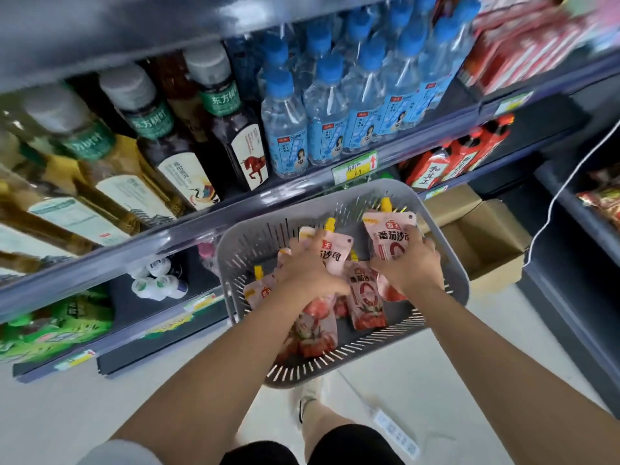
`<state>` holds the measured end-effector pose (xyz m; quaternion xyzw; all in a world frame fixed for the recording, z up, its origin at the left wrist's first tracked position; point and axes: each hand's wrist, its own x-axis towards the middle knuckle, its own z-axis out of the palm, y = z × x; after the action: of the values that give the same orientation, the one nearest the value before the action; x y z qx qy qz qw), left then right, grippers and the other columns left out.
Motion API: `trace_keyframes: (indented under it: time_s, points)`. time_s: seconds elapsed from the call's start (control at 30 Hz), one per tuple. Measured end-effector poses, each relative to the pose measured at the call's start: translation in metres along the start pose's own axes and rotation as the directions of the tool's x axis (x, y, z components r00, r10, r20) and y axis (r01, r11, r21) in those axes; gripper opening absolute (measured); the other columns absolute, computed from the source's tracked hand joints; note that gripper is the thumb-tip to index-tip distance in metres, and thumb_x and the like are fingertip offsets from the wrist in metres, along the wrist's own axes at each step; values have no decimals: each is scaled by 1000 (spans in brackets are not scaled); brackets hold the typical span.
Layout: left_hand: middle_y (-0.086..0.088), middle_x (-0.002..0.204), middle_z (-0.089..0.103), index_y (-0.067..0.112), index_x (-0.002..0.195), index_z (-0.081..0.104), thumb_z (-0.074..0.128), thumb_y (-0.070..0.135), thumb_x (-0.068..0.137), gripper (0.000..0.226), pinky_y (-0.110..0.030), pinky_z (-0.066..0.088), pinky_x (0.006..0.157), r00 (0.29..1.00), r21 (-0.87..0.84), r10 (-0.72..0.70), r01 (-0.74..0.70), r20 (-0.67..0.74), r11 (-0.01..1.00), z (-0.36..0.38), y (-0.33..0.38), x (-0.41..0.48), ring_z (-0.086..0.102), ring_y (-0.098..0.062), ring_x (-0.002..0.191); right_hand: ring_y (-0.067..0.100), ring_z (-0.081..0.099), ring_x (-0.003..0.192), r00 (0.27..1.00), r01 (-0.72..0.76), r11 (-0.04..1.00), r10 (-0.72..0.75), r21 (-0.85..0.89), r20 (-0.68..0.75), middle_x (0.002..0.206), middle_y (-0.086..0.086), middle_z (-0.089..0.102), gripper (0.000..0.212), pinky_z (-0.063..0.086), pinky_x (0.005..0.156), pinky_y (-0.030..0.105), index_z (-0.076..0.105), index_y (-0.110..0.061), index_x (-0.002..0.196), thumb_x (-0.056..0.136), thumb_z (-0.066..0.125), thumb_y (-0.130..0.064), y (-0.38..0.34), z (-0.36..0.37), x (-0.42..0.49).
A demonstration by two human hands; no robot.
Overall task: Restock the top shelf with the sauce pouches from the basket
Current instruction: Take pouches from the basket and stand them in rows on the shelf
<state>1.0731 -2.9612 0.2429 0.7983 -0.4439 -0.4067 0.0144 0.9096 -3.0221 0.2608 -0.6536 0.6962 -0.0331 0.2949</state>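
Observation:
A grey slotted basket (248, 250) sits on the floor in front of the shelves. Inside it lie several pink tomato sauce pouches with yellow caps. My left hand (307, 266) is closed around one pouch (335, 250) near the basket's middle. My right hand (411, 263) grips another pouch (389, 234) at the far right of the basket. A further pouch (365, 302) lies between my hands, and another pouch (315, 327) rests under my left wrist. The underside of the top shelf (100, 35) shows as a blurred grey band at the upper left.
Shelves ahead hold dark and yellow tea bottles (235, 129), blue-capped water bottles (335, 112) and red boxes (523, 52). Red bottles (449, 162) and green packs (50, 327) fill lower shelves. An open cardboard box (483, 236) stands right of the basket. A white cable (567, 189) hangs at right.

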Motion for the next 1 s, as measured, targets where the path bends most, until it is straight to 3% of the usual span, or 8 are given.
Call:
trace_keyframes:
  time_s: [0.17,0.4,0.6,0.67,0.73,0.8,0.93,1.0]
  points:
    - [-6,141,17,46,148,0,82,54,52,127,-46,40,103,943,-4,241,-249,-229,969,-62,-4,-51,32,-37,130,38,44,121,991,20,999,-13,48,-133,130,17,46,88,39,101,46,31,-17,140,68,75,-41,-16,-25,-33]
    - [-4,145,14,50,145,2,77,45,50,121,-49,42,97,689,136,472,-484,-550,864,-142,-54,-165,32,-34,125,32,55,104,909,273,934,-171,231,-380,120,13,54,82,48,87,41,42,-20,131,60,82,-26,-90,-63,-121]
    - [-5,137,23,45,148,9,79,42,52,118,-39,40,94,542,212,446,-439,-712,873,-196,-118,-250,36,-30,115,29,54,111,751,570,767,-343,294,-564,123,7,52,90,47,95,50,40,-27,131,51,83,-27,-179,-75,-198]
    - [-2,136,24,47,146,13,79,42,50,117,-41,42,96,510,199,433,-450,-743,871,-216,-141,-272,35,-29,117,24,60,105,733,639,661,-367,395,-573,117,-1,54,88,52,91,42,40,-32,127,48,81,-30,-215,-74,-219]
    - [1,134,25,50,143,17,75,43,46,114,-46,43,97,466,168,417,-485,-780,858,-238,-160,-290,36,-27,118,16,62,94,722,681,557,-401,475,-564,110,-7,51,83,54,82,28,43,-23,128,57,83,-10,-250,-76,-235]
    - [4,133,23,53,141,17,70,45,43,112,-46,41,99,412,143,385,-509,-826,849,-263,-173,-303,35,-26,118,18,60,86,699,712,509,-446,483,-559,109,-6,49,81,52,77,29,43,-21,128,60,82,-2,-282,-76,-243]
    - [8,139,17,58,142,12,70,44,44,114,-49,35,104,343,25,260,-560,-903,828,-313,-181,-308,27,-24,124,22,58,105,651,759,446,-498,474,-573,122,2,50,96,51,91,44,38,-33,127,41,81,-36,-342,-74,-249]
    - [6,143,15,58,141,12,69,42,45,113,-52,34,105,299,-20,190,-580,-935,815,-338,-177,-301,24,-25,128,23,56,111,632,775,414,-504,477,-589,124,2,50,100,50,93,46,36,-36,127,37,78,-43,-372,-76,-242]
